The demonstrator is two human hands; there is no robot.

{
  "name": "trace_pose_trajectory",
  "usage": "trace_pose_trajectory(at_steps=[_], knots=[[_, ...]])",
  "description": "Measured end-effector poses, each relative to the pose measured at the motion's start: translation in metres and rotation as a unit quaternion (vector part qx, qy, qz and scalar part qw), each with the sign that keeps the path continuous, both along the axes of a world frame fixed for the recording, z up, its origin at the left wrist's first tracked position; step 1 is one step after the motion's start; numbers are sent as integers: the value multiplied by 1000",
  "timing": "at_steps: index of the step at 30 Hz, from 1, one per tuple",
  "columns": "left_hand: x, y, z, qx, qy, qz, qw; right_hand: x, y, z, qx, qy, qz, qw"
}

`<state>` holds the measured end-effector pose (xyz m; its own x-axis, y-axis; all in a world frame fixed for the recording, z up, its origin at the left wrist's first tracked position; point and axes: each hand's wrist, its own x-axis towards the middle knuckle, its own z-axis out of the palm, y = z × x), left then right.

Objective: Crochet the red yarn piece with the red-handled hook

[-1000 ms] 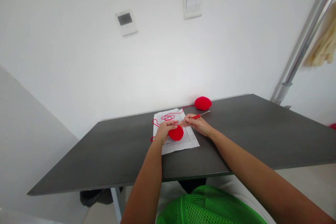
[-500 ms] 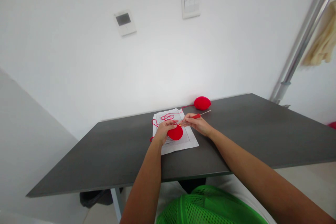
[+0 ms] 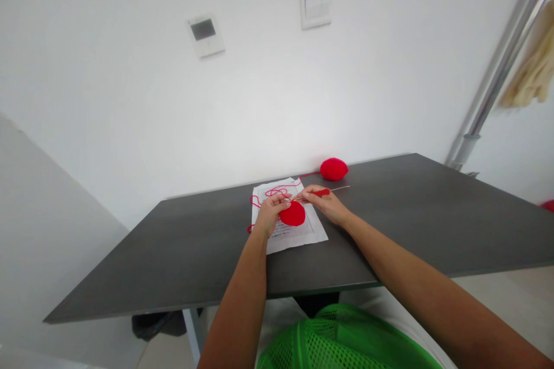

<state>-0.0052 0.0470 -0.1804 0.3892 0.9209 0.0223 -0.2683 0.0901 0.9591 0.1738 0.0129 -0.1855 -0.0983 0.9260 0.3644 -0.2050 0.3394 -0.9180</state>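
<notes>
My left hand [image 3: 270, 213] pinches the upper left edge of a round red crochet piece [image 3: 293, 214]. In my right hand [image 3: 322, 203] is a crochet hook [image 3: 321, 192] with a red grip; its thin metal shaft sticks out to the right. The hook's other end meets the top edge of the crochet piece, close to my left fingertips. Red yarn [image 3: 277, 191] lies in loose loops behind my left hand and runs back to a red yarn ball [image 3: 334, 169]. Under both hands is a printed paper sheet [image 3: 318, 234], partly covered.
The dark grey table [image 3: 199, 253] stands against a white wall with a wall panel [image 3: 205, 35] and a switch plate [image 3: 315, 6]. Green mesh fabric [image 3: 337, 337] is below the front edge. A metal pole [image 3: 497, 81] rises at the right.
The crochet piece has shifted slightly right and up, away from my left palm. The hook has turned to lie flatter, its free end pointing less upward.
</notes>
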Motion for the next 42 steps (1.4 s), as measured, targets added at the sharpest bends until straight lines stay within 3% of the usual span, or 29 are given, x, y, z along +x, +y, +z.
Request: trace_pose_trajectory(at_steps=[11,24,31,37,42], knots=[[0,1,1,10,0,17,1000,-2,2,-1,63,-89,-73,991],[1,3,-3,47,-20,34,998,-1,5,-8,8,43,-2,999],[1,3,-3,51,-23,35,998,-4,4,-7,5,39,5,999],[2,3,-3,24,-21,37,999,-7,2,-7,25,46,-17,998],[2,0,1,-21,-42,15,999,-8,2,-8,2,80,9,997]])
